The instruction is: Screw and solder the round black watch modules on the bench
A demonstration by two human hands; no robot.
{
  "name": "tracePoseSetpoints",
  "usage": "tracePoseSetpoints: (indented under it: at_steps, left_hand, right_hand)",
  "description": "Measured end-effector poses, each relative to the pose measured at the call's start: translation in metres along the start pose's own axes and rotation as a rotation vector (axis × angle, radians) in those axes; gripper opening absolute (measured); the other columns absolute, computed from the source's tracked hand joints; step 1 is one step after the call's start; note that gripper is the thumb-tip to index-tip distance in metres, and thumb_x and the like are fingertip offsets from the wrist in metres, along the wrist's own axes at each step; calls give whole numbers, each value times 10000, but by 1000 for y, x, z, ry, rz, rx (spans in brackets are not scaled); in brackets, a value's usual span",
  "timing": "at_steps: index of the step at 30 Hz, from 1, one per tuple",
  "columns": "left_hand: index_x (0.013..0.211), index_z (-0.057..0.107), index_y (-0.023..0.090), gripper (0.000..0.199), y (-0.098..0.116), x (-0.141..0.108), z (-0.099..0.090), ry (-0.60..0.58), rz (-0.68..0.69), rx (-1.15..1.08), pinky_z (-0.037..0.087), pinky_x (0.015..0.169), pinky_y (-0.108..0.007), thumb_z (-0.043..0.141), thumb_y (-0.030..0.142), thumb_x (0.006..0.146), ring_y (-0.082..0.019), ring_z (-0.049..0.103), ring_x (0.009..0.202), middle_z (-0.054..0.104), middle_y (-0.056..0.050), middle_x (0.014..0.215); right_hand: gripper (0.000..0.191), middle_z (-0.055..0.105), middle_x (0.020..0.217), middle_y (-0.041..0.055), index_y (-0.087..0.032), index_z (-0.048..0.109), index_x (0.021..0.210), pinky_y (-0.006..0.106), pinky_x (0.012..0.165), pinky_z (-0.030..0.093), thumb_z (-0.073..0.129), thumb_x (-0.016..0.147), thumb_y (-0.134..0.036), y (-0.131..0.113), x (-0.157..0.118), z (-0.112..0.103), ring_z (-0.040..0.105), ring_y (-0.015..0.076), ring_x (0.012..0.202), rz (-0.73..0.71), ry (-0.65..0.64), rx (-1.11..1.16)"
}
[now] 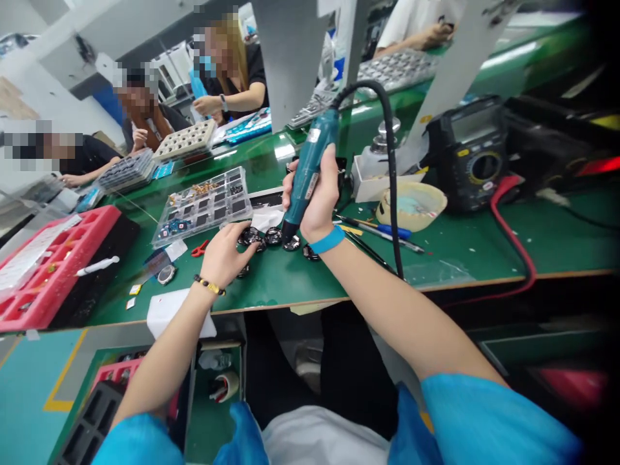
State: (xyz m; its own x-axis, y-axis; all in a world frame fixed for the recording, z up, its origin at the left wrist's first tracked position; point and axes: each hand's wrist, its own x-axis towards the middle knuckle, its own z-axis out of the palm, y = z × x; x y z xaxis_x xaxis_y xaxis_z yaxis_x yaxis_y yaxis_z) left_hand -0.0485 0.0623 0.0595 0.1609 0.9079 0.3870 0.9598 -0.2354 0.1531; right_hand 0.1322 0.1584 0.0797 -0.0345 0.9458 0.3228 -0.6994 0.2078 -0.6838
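My right hand grips a teal electric screwdriver upright, its black cable arching up and over to the right. The driver's tip points down at a small cluster of round black watch cases on the green bench mat. My left hand lies just left of the tip, its fingers curled over one round black watch case. A blue band circles my right wrist, and a beaded bracelet circles my left.
A clear compartment tray sits behind my left hand, and a red-handled tool lies near it. A multimeter, a beige bowl and blue-handled screwdrivers stand to the right. A pink tray is at left; co-workers sit opposite.
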Motion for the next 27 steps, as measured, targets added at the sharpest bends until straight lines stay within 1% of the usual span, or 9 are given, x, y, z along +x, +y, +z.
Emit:
tracePoseSetpoints:
  at_steps: [2,3,6,8,12,17,19,22,27]
  left_hand:
    - [1306,612,229,409,15,-17,-2,77,-12,-36,547,984,-389,720,379,941,-260,689,1096,720,-75,1191]
    - [1301,606,229,416,24,-26,-1,86,-5,-47,546,968,-387,724,402,942,-257,690,1070,722,-74,1169]
    - [1265,614,222,419,47,-52,13,70,39,-5,527,951,-432,721,466,941,-289,670,1053,731,-88,1125]
    - [1226,627,220,403,56,-63,24,88,43,32,509,955,-470,719,486,939,-312,653,1060,732,-97,1115]
    - [1183,605,227,384,58,-68,36,139,-5,-39,489,1019,-506,732,485,929,-314,640,1108,714,-99,1147]
    - [1097,584,246,220,57,-66,36,103,39,-116,419,1161,-530,695,382,965,-270,658,1130,722,-65,1157]
    - [1072,599,247,181,58,-66,36,95,45,-111,419,1160,-526,688,368,971,-265,660,1123,728,-60,1142]
    - [1056,624,245,162,59,-67,36,101,34,-115,438,1130,-514,694,365,971,-261,655,1114,731,-55,1131]
    - [1026,662,246,169,60,-67,36,126,11,-103,470,1059,-497,709,396,964,-268,639,1062,720,-62,1099]
  right_hand:
    - [690,531,648,-7,-274,559,834,277,379,371,387,851,-941,-3,0,2,483,150,471,-12,-21,49]
    - [710,533,645,-7,-268,562,832,278,378,361,391,839,-957,-4,0,2,469,145,460,-22,-32,79]
    - [732,540,632,-8,-260,572,836,289,377,336,404,826,-972,-8,-3,5,442,141,448,-37,-66,133]
    - [733,547,636,-14,-260,572,849,294,382,329,412,822,-975,-9,-6,6,441,138,450,-18,-114,132]
    - [763,556,636,-28,-253,548,855,306,379,312,450,767,-1005,-5,-10,9,455,134,443,66,-241,109]
    - [782,544,624,-46,-240,508,875,300,379,313,455,751,-1009,4,-14,10,443,126,461,124,-321,55]
    - [797,527,616,-53,-231,506,893,288,380,314,428,763,-1013,6,-17,11,440,116,456,128,-357,44]
    - [762,535,616,-48,-216,529,908,275,372,309,395,849,-965,5,-22,12,453,111,438,132,-398,42]
    - [691,550,621,-30,-229,555,892,267,360,313,411,905,-905,4,-28,13,465,116,430,149,-432,43]
